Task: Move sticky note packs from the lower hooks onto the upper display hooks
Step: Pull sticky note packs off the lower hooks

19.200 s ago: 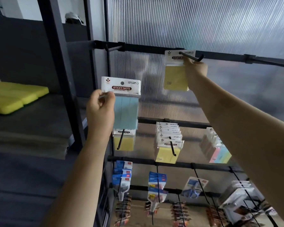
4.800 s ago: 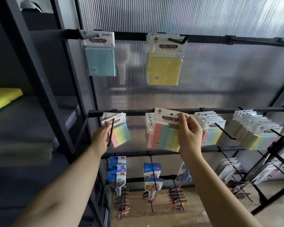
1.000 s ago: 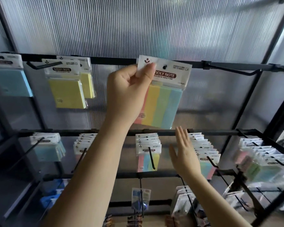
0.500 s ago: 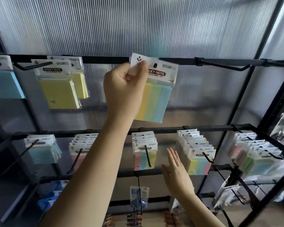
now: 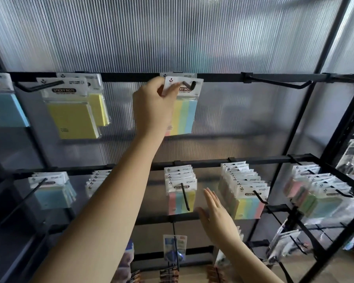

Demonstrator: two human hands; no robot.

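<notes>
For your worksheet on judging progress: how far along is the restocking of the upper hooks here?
Done: yellow packs and a blue pack already hang on the upper rail. In hand: the left hand pinches a striped pack at the middle upper hook; the right hand is free. Left: the bare hook and full lower packs.
</notes>
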